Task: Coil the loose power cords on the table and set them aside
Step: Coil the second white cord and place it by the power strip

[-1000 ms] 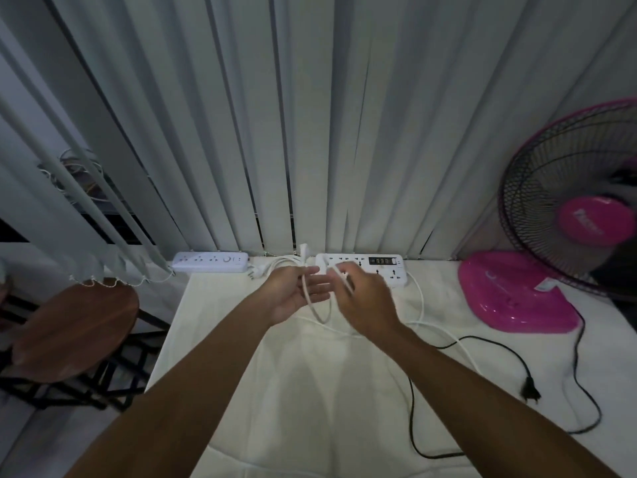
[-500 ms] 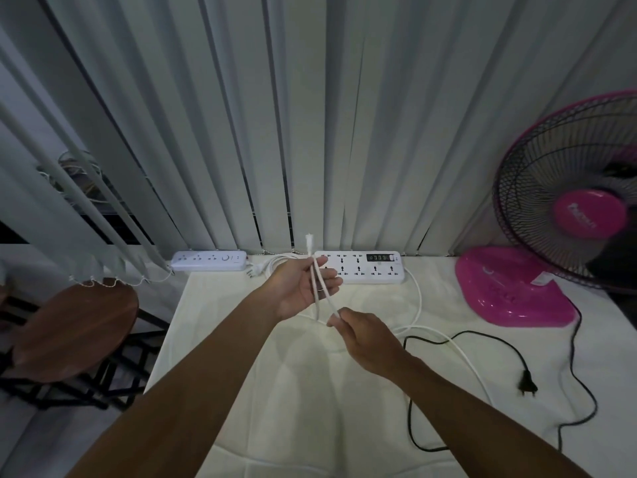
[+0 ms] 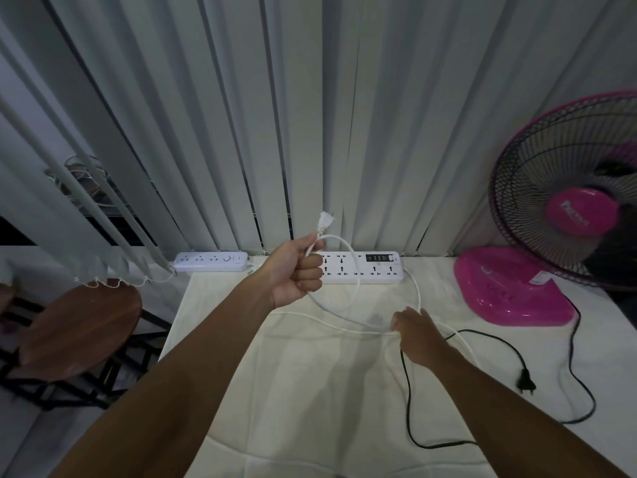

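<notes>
dim room | grey vertical blinds [image 3: 206, 115] behind | brown round stool [image 3: 79, 326] left

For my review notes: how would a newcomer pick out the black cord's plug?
Start at the pink fan on the table's right side. Its black cord loops forward across the white cloth and ends at the black plug, lying untouched, right of the right hand. The other plug is white and held up.

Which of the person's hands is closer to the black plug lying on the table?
Right. The right hand lies just left of the black plug; the left hand is raised farther left.
</notes>
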`<state>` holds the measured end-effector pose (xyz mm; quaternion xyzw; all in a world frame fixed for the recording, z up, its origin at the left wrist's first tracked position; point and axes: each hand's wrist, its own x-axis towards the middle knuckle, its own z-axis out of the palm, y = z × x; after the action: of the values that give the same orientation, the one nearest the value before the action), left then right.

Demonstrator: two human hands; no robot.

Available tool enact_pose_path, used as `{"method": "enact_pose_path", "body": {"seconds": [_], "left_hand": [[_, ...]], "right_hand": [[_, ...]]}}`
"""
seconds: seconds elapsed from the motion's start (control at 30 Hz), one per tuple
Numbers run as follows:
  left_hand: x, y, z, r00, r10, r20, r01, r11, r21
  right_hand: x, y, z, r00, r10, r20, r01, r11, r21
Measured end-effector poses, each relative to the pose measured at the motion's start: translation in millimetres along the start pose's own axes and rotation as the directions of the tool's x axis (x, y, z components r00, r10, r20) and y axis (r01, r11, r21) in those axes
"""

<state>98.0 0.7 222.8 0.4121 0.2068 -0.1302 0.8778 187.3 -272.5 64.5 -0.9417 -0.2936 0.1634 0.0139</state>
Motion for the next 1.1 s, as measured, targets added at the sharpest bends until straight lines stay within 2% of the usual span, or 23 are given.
{"method": "enact_pose_path", "body": {"seconds": [0.1,0.17,0.2,0.27,0.33,0.37,0.43,0.6,0.7,0.77,0.9,0.97,1.03,1.1], "left_hand": [[0,-4,-1,1.000,0.002,-0.016,0.000,0.995,0.097],[1,-8,-2,0.999,0.013,-0.037,-0.006,0.983,0.182],[2,-11,-2,0.999,0.018,-0.048,-0.007,0.976,0.219],[3,-17,0,0.998,0.026,-0.056,-0.010,0.963,0.269],[5,-24,3,0.996,0.047,-0.071,-0.024,0.956,0.293],[6,-26,5,0.995,0.057,-0.079,-0.032,0.956,0.291],[9,-31,9,0.993,0.070,-0.095,-0.043,0.964,0.261],[15,-35,18,0.987,0.119,-0.108,-0.107,0.988,0.108],[19,-29,18,0.973,0.155,-0.173,-0.165,0.985,-0.044],[21,-25,15,0.962,0.180,-0.204,-0.207,0.971,-0.117],[23,-20,8,0.933,0.256,-0.255,-0.291,0.950,-0.113],[22,-21,8,0.931,0.273,-0.243,-0.298,0.952,-0.074],[20,-23,12,0.936,0.281,-0.212,-0.289,0.957,-0.005],[18,-27,19,0.941,0.288,-0.178,-0.275,0.957,0.095]], "right_hand": [[5,-3,-29,0.990,0.034,-0.139,-0.054,0.988,-0.144],[11,-13,-48,0.972,0.122,-0.201,-0.144,0.985,-0.097],[13,-18,-59,0.954,0.202,-0.220,-0.208,0.978,-0.004],[16,-31,-81,0.900,0.365,-0.239,-0.279,0.902,0.329],[18,-45,-103,0.855,0.437,-0.279,-0.190,0.765,0.615],[18,-54,-114,0.842,0.430,-0.326,-0.106,0.724,0.681],[13,-75,-129,0.842,0.364,-0.398,0.029,0.707,0.706],[-3,-119,-127,0.906,0.032,-0.423,0.268,0.730,0.629],[-17,-133,-106,0.840,-0.036,-0.541,0.392,0.730,0.560],[-25,-133,-89,0.833,0.004,-0.553,0.383,0.717,0.582],[-35,-117,-54,0.928,-0.038,-0.371,0.252,0.796,0.550],[-36,-108,-50,0.938,-0.048,-0.344,0.240,0.805,0.542],[-35,-108,-54,0.926,-0.028,-0.375,0.264,0.758,0.596],[-30,-111,-61,0.908,-0.009,-0.419,0.319,0.665,0.675]]}}
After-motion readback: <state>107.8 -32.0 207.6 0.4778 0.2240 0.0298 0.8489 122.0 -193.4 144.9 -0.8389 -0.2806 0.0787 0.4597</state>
